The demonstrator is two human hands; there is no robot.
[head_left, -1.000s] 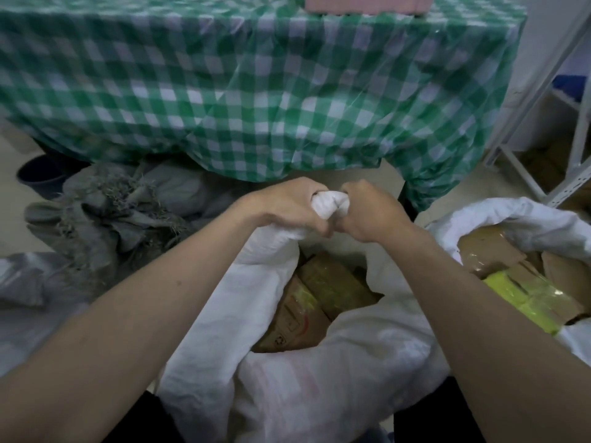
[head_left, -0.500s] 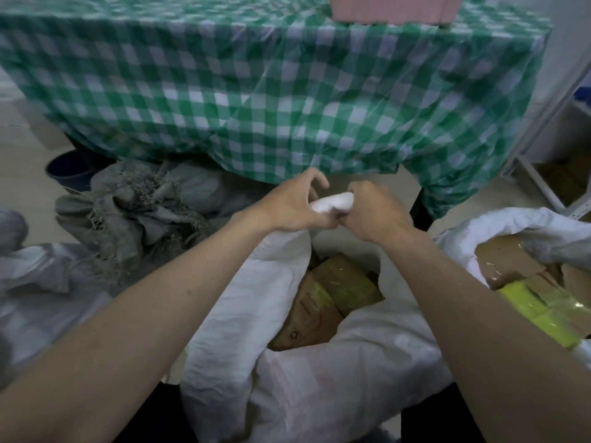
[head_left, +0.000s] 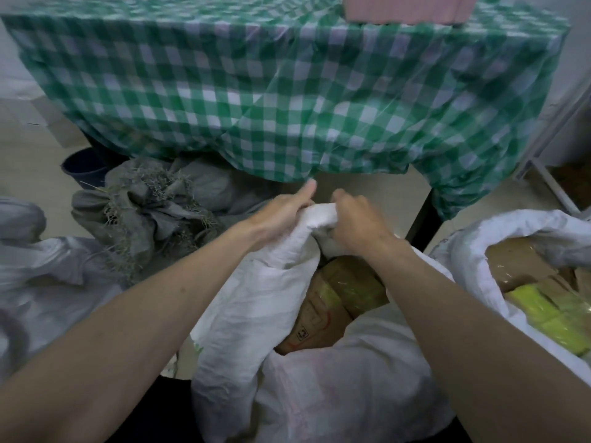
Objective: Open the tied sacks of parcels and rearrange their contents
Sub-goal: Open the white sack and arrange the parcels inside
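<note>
Green-and-white checked plastic cloth [head_left: 287,91] covers the table at the far side and hangs down almost to the floor; a pink box [head_left: 406,8] stands on its top edge. Below the cloth, to the left, a grey sack [head_left: 153,212] with frayed threads lies crumpled on the floor, and a dark blue bucket [head_left: 83,166] stands behind it. A pale grey bag [head_left: 41,276] lies at the far left.

In the middle, close to the person, stands the white woven sack [head_left: 319,378]. Its mouth is partly open, and brown cardboard parcels [head_left: 323,318] with yellow-green tape show inside. A second white sack [head_left: 479,260] stands just beside it on the right, open, with brown and yellow-green parcels [head_left: 543,311] in it. A white metal rack [head_left: 543,174] is at the right edge.

Both hands meet at the twisted neck [head_left: 319,212] of the middle sack, above the parcels. The left hand [head_left: 284,212] grips the neck with curled fingers, its thumb raised. The right hand [head_left: 358,222] grips the same knot of cloth from the other side, fingers curled round it.
</note>
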